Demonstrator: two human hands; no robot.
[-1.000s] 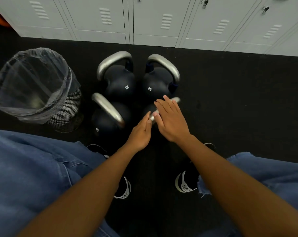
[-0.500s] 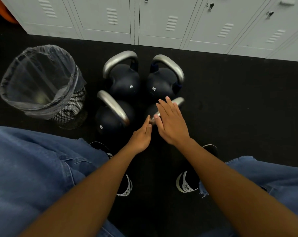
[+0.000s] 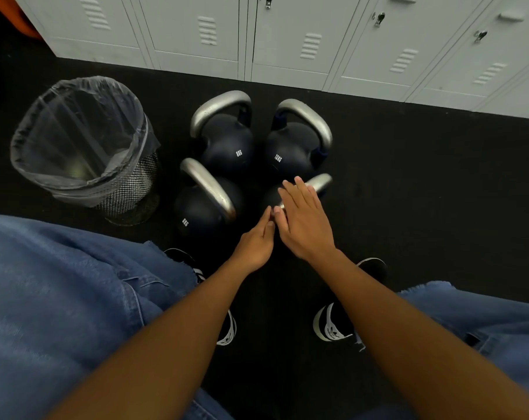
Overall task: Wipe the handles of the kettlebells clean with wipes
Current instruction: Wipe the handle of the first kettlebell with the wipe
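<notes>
Four dark blue kettlebells with silver handles stand in a square on the black floor: far left [image 3: 226, 144], far right [image 3: 290, 153], near left [image 3: 201, 212] and near right [image 3: 319, 180]. My right hand [image 3: 305, 221] lies flat over the near right kettlebell's handle with its fingers straight, hiding most of that handle and bell. The fingertips of my left hand [image 3: 255, 242] touch the handle's near end, right beside the right thumb. No wipe shows in either hand.
A mesh waste bin [image 3: 84, 147] lined with a clear bag stands left of the kettlebells. Grey lockers [image 3: 287, 40] run along the back. My knees in blue jeans [image 3: 60, 298] and my black shoes [image 3: 333, 325] frame the near floor.
The head view has drifted a little, so everything sits slightly further right and lower. Both hands stay on the same near right handle with barely any movement.
</notes>
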